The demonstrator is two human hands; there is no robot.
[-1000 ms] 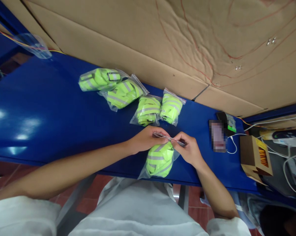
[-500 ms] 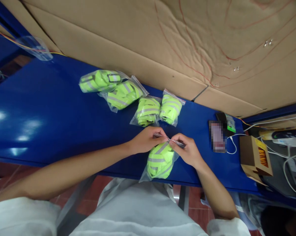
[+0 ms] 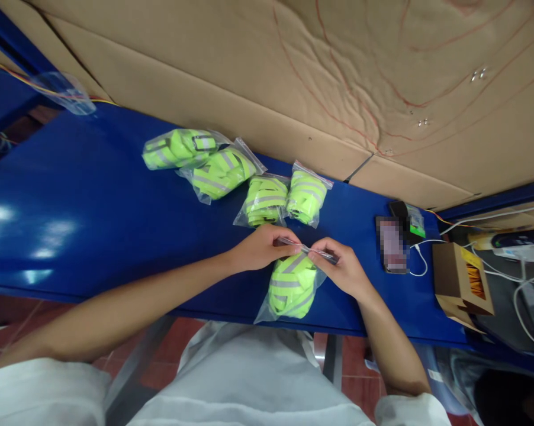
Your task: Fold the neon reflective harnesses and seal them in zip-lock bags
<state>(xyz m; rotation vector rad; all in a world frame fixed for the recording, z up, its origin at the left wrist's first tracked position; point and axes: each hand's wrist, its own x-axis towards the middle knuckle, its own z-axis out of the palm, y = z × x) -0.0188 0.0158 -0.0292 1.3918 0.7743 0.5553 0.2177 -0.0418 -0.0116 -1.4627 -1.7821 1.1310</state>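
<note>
A clear zip-lock bag [image 3: 292,287] with a folded neon-yellow reflective strap bundle inside lies at the table's front edge. My left hand [image 3: 267,247] pinches the bag's top edge on its left side. Farther right on that same edge, my right hand [image 3: 338,266] pinches the zip strip, thumb and forefinger closed. The two hands are a short way apart, with a bit of the strip showing between them. Just beyond my fingers stand two similar filled bags, a left one [image 3: 266,201] and a right one [image 3: 308,195].
Two more filled bags, one [image 3: 180,148] overlapping another [image 3: 222,171], lie at the back left. On the right are a phone [image 3: 393,245] with a white cable and an opened cardboard box [image 3: 460,281]. A clear plastic cup [image 3: 71,97] lies far left. Brown board [image 3: 249,118] backs the blue table [image 3: 93,207].
My right hand has slid slightly right along the bag's top edge, widening the gap between my hands. The left hand keeps its pinch, and the bag shifts slightly.
</note>
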